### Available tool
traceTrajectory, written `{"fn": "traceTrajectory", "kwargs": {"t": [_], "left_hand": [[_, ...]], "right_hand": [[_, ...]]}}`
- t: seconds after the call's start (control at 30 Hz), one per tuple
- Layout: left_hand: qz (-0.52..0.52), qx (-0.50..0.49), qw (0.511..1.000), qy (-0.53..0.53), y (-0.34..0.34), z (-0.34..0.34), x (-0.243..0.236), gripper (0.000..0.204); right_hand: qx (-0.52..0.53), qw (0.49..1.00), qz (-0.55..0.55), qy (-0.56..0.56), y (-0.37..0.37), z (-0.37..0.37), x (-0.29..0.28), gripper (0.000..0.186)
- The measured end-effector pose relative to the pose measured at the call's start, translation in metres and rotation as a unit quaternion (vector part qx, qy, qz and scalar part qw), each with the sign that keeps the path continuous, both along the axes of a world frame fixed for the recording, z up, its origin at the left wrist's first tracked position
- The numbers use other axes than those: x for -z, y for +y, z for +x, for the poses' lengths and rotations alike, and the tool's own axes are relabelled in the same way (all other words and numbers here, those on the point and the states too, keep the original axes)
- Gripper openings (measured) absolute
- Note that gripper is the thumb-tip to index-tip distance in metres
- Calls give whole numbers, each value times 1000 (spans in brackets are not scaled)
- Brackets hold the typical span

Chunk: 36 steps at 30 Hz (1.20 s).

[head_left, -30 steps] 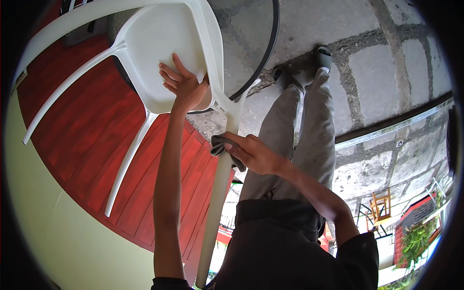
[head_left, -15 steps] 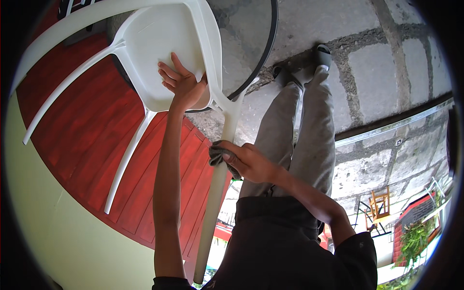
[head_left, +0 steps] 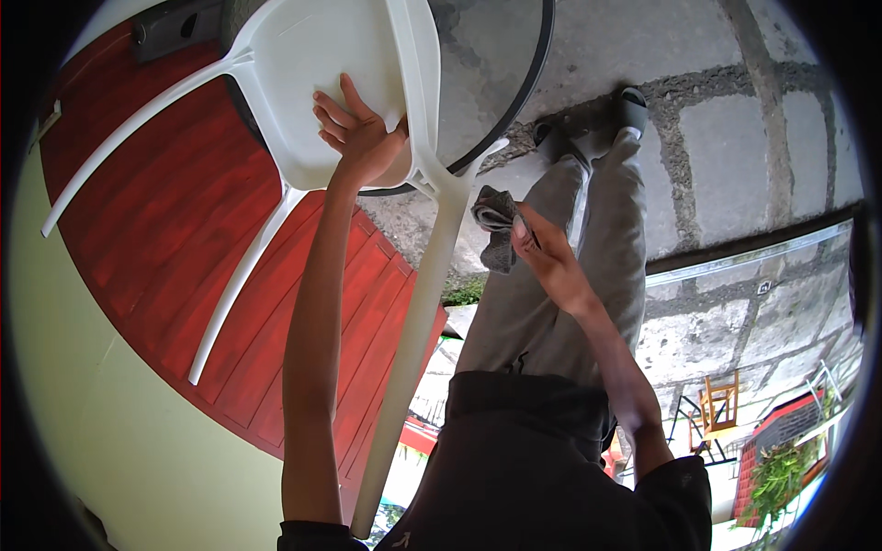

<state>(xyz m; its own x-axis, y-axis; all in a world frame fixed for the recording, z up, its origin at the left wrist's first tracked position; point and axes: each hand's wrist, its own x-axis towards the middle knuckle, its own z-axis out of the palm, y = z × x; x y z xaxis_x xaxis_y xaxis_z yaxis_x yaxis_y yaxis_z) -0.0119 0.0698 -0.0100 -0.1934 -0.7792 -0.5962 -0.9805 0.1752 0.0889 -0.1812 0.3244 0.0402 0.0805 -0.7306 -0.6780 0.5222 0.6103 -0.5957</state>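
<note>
A white plastic chair is tipped over in front of me, its underside facing up and its legs sticking out. One thick leg runs down toward my body; two thinner legs point off to the left. My left hand rests on the chair's seat near its side rail, fingers spread, with the thumb side by the rail. In my right hand is a bunched grey cloth, held just right of the thick leg and apart from it.
A round black-rimmed table lies beyond the chair. Red planks meet a pale wall on the left. Stone paving spreads to the right, where a wooden chair and green plants stand farther off.
My right hand has come off the thick leg with the cloth, moving up and to the right. My left hand keeps its place on the seat; the chair sits slightly differently in view.
</note>
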Motion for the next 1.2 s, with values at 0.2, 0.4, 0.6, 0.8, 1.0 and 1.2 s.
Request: {"fn": "traceTrajectory", "kwargs": {"t": [0.2, 0.4, 0.6, 0.8, 1.0, 1.2], "left_hand": [[-14, 27, 999, -26, 0, 0, 2, 138], [-7, 16, 1000, -2, 0, 2, 3, 134], [-21, 17, 1000, 8, 3, -2, 3, 131], [-56, 6, 998, 22, 9, -8, 0, 126], [-69, 2, 997, 42, 11, -10, -3, 122], [-79, 0, 996, 33, 10, -7, 3, 120]], "right_hand": [[108, 966, -213, 96, -5, 22, -2, 34], [-4, 993, 4, -116, 4, 23, -25, 31], [63, 948, -285, 127, -3, 40, -55, 26], [13, 988, -139, 59, -9, 46, -43, 22], [84, 961, -246, 95, -4, 52, -39, 21], [45, 965, -238, 99, -3, 56, -29, 21]]}}
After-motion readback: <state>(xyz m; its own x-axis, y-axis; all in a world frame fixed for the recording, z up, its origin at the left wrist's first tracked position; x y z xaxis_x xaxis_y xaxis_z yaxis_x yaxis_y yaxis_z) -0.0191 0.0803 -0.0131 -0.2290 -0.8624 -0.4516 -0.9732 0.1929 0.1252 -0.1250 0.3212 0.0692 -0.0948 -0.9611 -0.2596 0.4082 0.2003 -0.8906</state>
